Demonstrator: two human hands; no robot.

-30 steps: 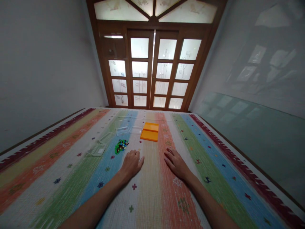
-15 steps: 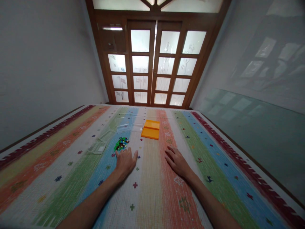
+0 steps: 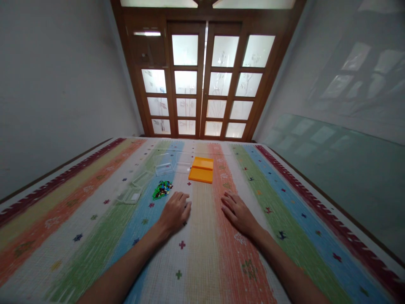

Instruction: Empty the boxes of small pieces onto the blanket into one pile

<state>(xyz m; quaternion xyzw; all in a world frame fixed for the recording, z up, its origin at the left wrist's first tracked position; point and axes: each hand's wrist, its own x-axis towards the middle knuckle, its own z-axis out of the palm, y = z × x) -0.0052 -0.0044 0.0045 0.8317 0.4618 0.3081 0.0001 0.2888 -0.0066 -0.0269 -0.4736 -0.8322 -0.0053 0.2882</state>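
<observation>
A heap of small green, blue, brown and white pieces (image 3: 162,190) lies on the blue stripe of the striped cloth; they look like tiny building bricks. Just right of it, my left hand (image 3: 175,212) is closed with its fingers bent together. Whatever its fingertips hold, if anything, is hidden. My right hand (image 3: 238,211) rests on the orange stripe, fingers loosely stretched, holding nothing I can see. Beyond both hands lies an orange hinged case (image 3: 201,174), opened flat.
A clear plastic box (image 3: 164,168) with its lid raised stands behind the heap. Another open clear box (image 3: 129,196) sits to the left. The striped cloth (image 3: 202,236) covers the table. A wooden door with glass panes (image 3: 205,84) is at the far end.
My left hand has moved right, away from the heap of small pieces, and its fingers have drawn together. My right hand has stayed nearly where it was.
</observation>
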